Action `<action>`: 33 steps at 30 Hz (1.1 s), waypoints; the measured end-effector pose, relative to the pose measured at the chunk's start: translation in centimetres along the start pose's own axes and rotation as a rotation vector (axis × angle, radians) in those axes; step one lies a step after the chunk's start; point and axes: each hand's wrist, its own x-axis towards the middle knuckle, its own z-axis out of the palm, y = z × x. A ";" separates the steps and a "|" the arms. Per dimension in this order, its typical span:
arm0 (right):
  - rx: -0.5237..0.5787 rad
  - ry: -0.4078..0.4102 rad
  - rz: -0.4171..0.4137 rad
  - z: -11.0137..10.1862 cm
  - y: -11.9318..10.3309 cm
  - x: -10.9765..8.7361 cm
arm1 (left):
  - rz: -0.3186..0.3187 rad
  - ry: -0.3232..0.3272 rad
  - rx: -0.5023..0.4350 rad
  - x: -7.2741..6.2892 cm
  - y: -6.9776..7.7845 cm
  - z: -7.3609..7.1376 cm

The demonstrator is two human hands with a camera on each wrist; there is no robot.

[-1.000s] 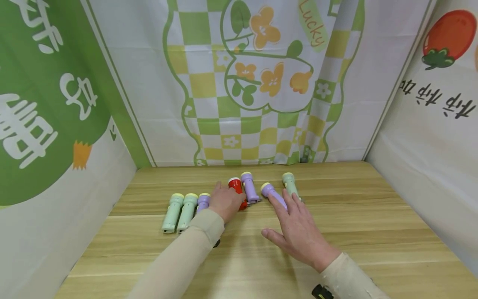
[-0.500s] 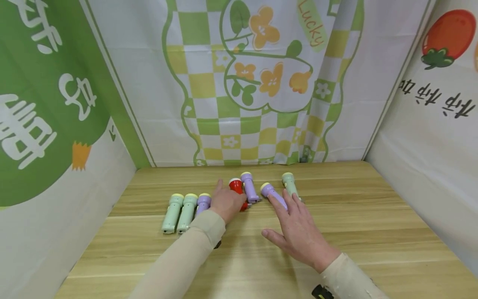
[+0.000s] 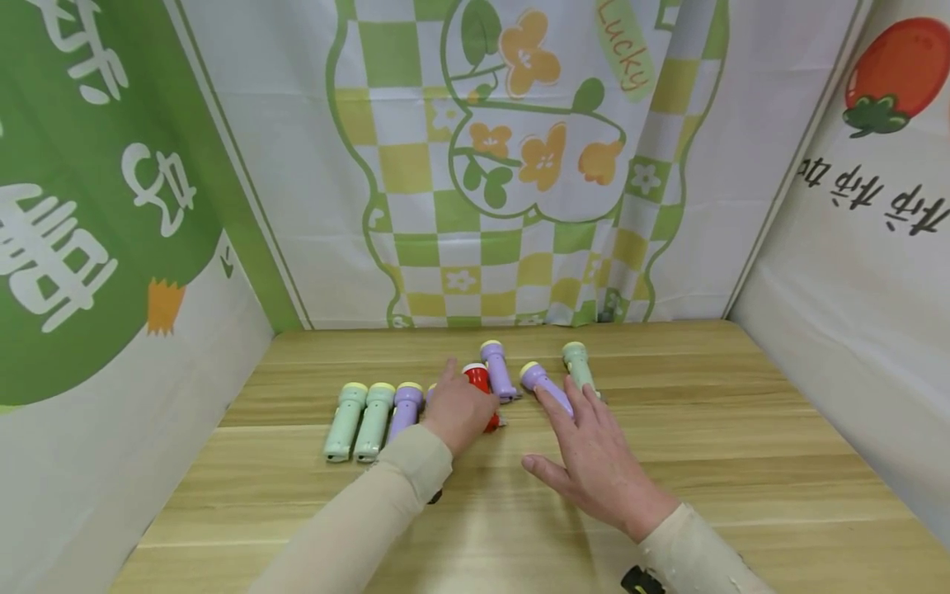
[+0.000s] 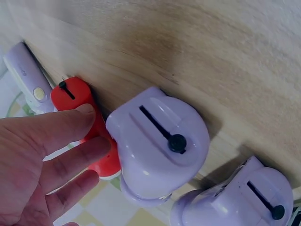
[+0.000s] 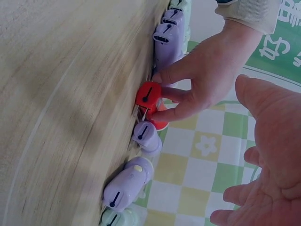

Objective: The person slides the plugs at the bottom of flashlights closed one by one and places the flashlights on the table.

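Note:
My left hand (image 3: 462, 410) pinches a red flashlight (image 3: 477, 377) lying on the table; in the left wrist view the thumb is on its body near the tail end (image 4: 77, 92). Directly left of it, a purple flashlight (image 4: 162, 141) is mostly hidden by the hand in the head view. My right hand (image 3: 601, 462) is spread with straight fingers, and its fingertips overlap a tilted purple flashlight (image 3: 547, 390) and the lower end of a green flashlight (image 3: 578, 363). Another purple flashlight (image 3: 498, 371) lies just right of the red one.
Two green flashlights (image 3: 345, 422) and a purple flashlight (image 3: 405, 408) lie side by side at the left. The wooden table (image 3: 705, 429) ends at a checkered curtain (image 3: 512, 272) behind, with printed cloth walls on both sides.
My left hand has shifted slightly right and toward me with the red flashlight, uncovering the head of a purple one beside it. My right hand has stayed put.

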 end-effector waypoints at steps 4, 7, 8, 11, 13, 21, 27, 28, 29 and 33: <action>0.003 -0.002 0.006 0.0 0.1 0.0 | 0.011 0.013 0.014 0.0 0.3 0.0; 0.001 0.007 -0.002 0.0 0.1 -0.1 | 0.019 0.023 0.026 0.1 0.4 0.0; -0.001 0.011 -0.004 0.0 0.1 -0.1 | 0.023 0.028 0.031 0.1 0.4 0.1; -0.008 0.021 -0.008 0.1 0.2 -0.1 | 0.035 0.033 0.045 0.2 0.5 0.1; -0.015 0.025 -0.009 0.2 0.3 -0.2 | 0.041 0.026 0.060 0.2 0.6 0.1; -0.011 0.009 -0.002 0.4 0.6 -0.2 | 0.059 -0.016 0.078 0.4 0.7 0.3; -0.009 0.017 -0.013 0.4 0.5 -0.2 | 0.062 -0.024 0.062 0.6 0.7 0.6; -0.006 0.017 -0.013 0.4 0.5 -0.2 | 0.061 -0.024 0.061 0.6 0.6 0.6; -0.004 0.018 -0.012 0.4 0.5 -0.2 | 0.059 -0.024 0.058 0.7 0.6 0.6; 0.001 0.023 -0.013 0.3 0.5 -0.1 | 0.058 -0.020 0.059 0.7 0.4 0.7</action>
